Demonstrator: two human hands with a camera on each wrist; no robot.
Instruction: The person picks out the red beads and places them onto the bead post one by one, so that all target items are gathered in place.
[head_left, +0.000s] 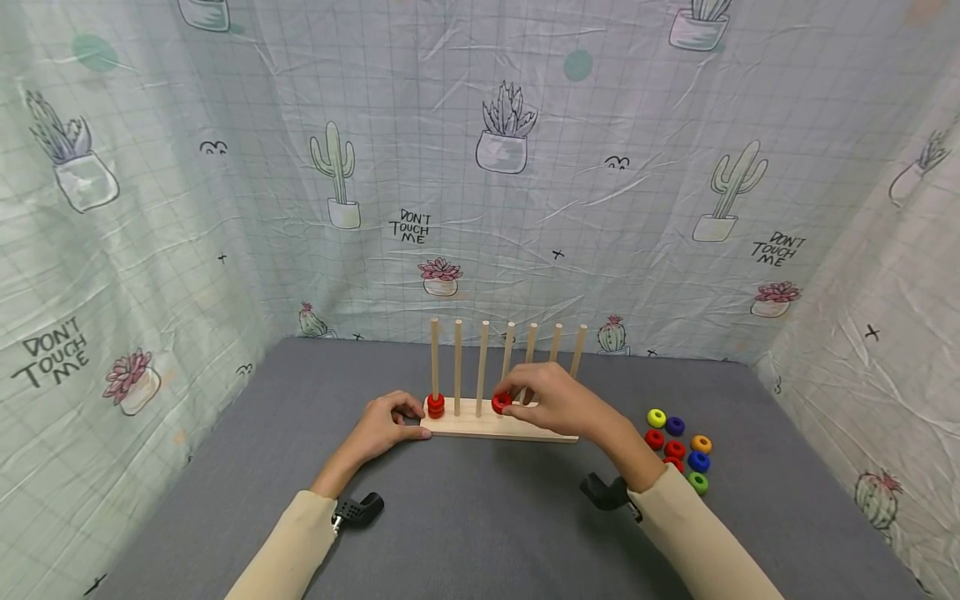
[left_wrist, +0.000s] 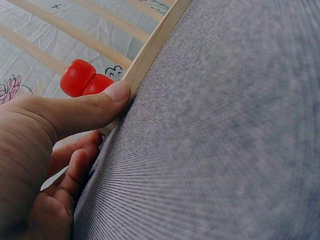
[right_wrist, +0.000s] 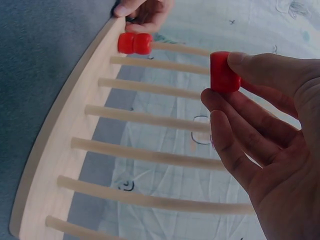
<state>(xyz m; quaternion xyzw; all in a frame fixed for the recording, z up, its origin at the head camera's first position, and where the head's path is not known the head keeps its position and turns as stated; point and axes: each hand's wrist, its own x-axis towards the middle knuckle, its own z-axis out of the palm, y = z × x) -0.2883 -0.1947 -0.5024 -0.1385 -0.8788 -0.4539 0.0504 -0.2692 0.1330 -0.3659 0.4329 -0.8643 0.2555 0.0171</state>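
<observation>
A wooden peg rack with a row of several upright dowels stands on the table. My left hand grips its left end, the thumb on the front edge of the base and the other fingers behind. Two red beads are stacked low on the leftmost dowel. Between thumb and fingers my right hand pinches another red bead. This bead is off the dowels, held in front of the middle ones in the head view and well above the base in the right wrist view.
Loose beads lie on the grey table to the right, by the right forearm: a yellow one, an orange one, a green one, and several red and blue ones. A patterned cloth hangs behind and along the sides.
</observation>
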